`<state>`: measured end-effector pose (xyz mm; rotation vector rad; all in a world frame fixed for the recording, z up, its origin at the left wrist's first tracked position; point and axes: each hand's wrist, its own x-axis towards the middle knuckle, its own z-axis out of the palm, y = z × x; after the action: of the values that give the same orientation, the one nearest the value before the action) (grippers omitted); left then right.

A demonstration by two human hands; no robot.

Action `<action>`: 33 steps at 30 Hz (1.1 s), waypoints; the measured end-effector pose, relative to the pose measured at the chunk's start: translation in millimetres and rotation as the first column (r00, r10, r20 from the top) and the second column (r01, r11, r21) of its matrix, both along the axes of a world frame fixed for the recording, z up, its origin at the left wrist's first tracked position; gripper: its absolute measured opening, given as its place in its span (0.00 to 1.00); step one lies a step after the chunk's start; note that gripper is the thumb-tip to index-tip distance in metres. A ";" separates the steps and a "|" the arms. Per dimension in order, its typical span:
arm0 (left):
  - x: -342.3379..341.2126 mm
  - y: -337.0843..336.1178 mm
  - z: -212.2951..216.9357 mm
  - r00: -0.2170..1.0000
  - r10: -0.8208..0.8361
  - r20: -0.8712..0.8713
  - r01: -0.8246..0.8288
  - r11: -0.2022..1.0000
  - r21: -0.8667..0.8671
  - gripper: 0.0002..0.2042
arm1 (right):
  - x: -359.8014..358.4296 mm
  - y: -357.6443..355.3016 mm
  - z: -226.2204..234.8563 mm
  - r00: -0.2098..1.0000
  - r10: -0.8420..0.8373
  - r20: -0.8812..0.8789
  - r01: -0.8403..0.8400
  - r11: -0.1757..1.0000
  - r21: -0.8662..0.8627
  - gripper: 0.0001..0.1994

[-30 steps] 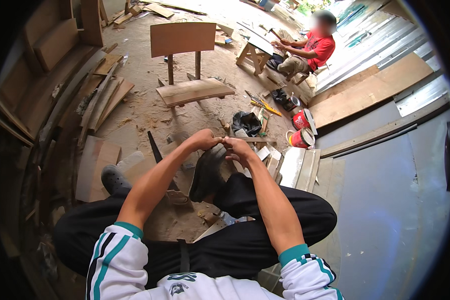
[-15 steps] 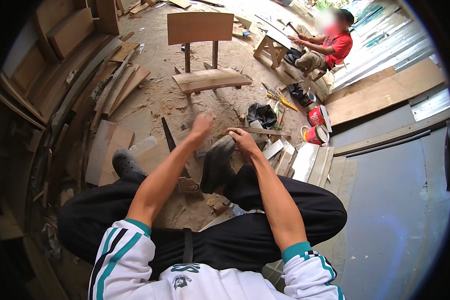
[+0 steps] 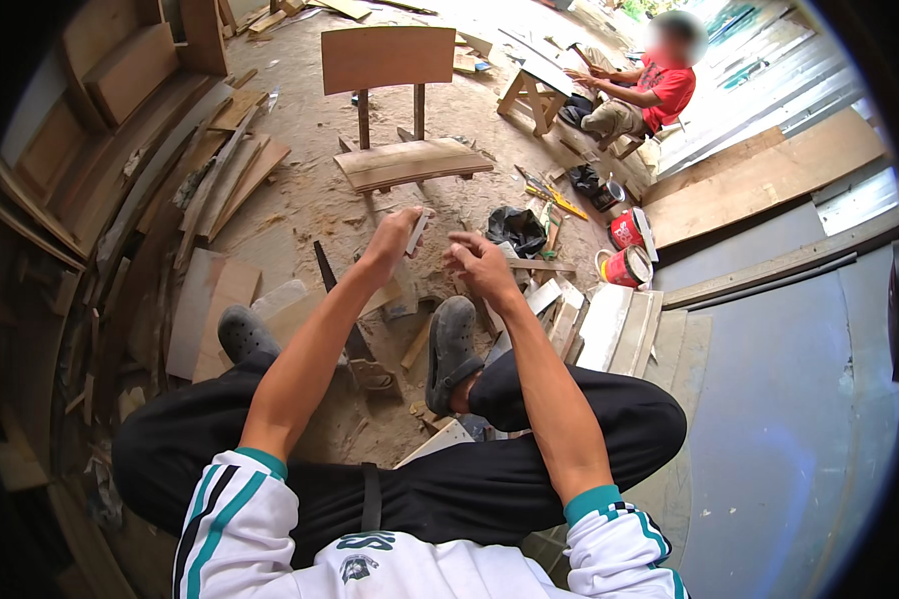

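Observation:
My left hand [image 3: 394, 245] is closed around a small flat whitish piece [image 3: 419, 232], held up in front of me; its exact kind does not show. Just to its right, my right hand [image 3: 479, 266] is raised with fingers bent and apart, and nothing can be made out in it. The two hands do not touch. Below them on the ground lies a handsaw [image 3: 342, 304], its wooden handle [image 3: 372, 376] toward me, between my grey clogs [image 3: 453, 344]. Beyond my hands stands a small wooden chair [image 3: 415, 165] with a curved backrest.
Wood boards [image 3: 240, 180] lie heaped at the left. To the right are a black plastic bag [image 3: 517, 230], a yellow tool [image 3: 559, 198], red paint cans [image 3: 627, 268] and board offcuts [image 3: 609, 324]. Farther off, a person in a red shirt [image 3: 666, 90] sits at a small wooden stool [image 3: 537, 95].
My left hand, blurred before, is now steadier with the whitish piece showing. My right hand has risen slightly. My right foot has lowered from its tilted pose.

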<state>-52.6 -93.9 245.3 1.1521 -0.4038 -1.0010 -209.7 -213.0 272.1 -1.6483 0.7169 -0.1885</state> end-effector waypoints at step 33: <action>-60.9 -19.1 -121.7 0.996 -0.066 -0.052 0.082 0.908 0.412 0.17 | -304.2 -192.4 -143.8 0.486 -0.677 -0.553 0.662 0.698 -0.273 0.22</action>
<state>-113.5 -113.0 123.6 1.5051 -0.2084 -1.2097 -513.9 -405.4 128.3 -1.3466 1.8986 -0.2052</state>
